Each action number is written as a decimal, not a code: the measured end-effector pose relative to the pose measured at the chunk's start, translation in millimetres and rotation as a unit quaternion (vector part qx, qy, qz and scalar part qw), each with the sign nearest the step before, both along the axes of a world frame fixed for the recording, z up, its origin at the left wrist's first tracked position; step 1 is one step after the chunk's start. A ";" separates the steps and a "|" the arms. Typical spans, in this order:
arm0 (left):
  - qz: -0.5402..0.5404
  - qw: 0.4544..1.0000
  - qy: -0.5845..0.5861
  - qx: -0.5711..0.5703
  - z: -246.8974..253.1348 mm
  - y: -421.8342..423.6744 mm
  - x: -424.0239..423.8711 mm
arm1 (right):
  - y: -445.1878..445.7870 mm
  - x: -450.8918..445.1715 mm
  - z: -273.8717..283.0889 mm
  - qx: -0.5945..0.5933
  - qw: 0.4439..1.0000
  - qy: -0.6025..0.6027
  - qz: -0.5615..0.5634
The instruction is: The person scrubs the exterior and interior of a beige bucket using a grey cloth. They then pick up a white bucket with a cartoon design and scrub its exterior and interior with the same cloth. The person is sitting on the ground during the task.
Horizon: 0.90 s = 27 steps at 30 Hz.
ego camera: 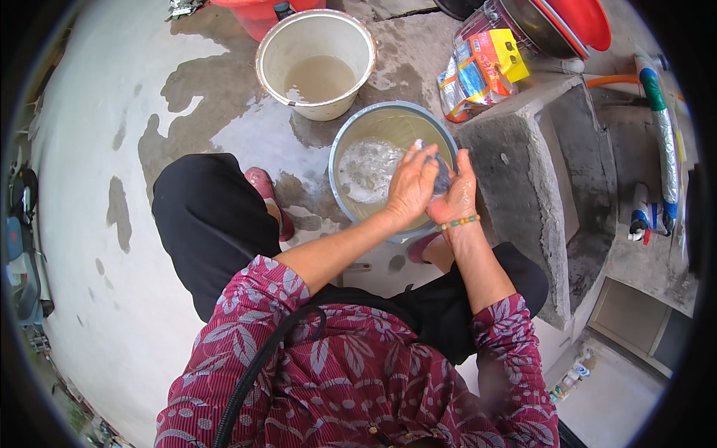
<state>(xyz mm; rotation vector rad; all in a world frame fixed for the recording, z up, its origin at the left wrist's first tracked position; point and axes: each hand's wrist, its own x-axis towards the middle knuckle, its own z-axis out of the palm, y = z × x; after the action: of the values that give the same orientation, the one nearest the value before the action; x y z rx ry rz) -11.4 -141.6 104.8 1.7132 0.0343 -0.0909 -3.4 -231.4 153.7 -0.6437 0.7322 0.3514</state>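
Both hands are over the right side of a round basin (339, 196) with a blue-grey rim, which holds cloudy water and white suds (369, 171). A small wet grey cloth (440, 176) is pressed between them. My left hand (413, 182) lies on the cloth's left side, back upward, with the fingers together. Beneath and to the right, my right hand (458, 187) holds the cloth against its upturned palm, thumb outward; a bead bracelet circles that wrist. Foam shows near the left fingertips. The fingers cover part of the cloth.
A whitish bucket (330, 109) of murky water stands beyond the basin, before a red tub (246, 17). A colourful plastic packet (476, 73) stands at the upper right, near stacked basins (538, 28). A rough concrete trough (504, 162) borders the basin's right side. The floor (213, 101) has wet patches.
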 end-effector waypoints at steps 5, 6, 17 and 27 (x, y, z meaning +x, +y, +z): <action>-0.082 0.990 -0.100 0.051 50.4 -10.4 -33.0 | -15.9 -8.1 -4.0 -0.045 0.991 -0.069 0.110; -0.062 0.991 -0.107 0.051 46.4 -9.4 -21.5 | -8.2 -12.7 3.1 -0.037 0.989 -0.079 0.122; -0.182 0.928 -0.235 0.226 -5.4 33.0 -18.8 | -4.3 10.5 8.0 -0.089 0.994 0.059 -0.020; -0.105 0.958 -0.222 0.145 21.4 22.1 10.9 | -0.3 -0.6 -30.9 0.053 0.997 -0.050 0.018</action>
<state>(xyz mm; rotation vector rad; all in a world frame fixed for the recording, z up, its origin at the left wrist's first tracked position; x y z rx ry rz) -0.5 -119.5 126.2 1.9923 -0.4894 0.1510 -4.0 -231.7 122.8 -0.5708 0.6031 0.3870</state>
